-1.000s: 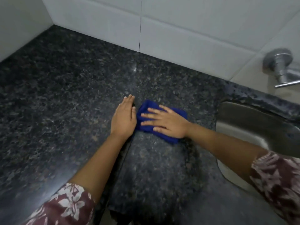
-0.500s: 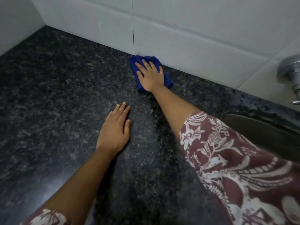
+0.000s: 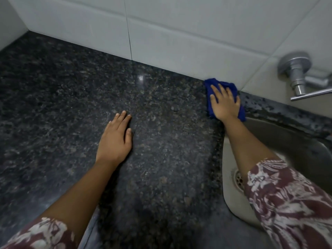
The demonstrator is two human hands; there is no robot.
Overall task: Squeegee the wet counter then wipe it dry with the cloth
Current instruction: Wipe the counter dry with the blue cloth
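The counter of dark speckled stone runs from right under me to the tiled wall, and nearest me I cannot tell whether its sheen is water or just polish. My left hand lies flat on it toward the middle, fingers straight and close together, holding nothing, only bracing me. To the right the steel sink opens, its drain showing beside my patterned right sleeve, which hangs over the basin. Farther back, my right hand presses down on the blue cloth with its fingers spread and straight, not curled round it; the cloth sits bunched at the back corner where the counter meets the wall, its right edge just at the sink's rim. Beyond it the tap juts from the wall. No squeegee is in view, so I judge this to be the drying stage. From here, since only a flat palm holds the cloth, a sideways push could send it over the rim into the basin, where it might get wet. Bunched as it is, it may skip the joint along the wall and leave a damp line. My braced left palm could smear any patch already dried.
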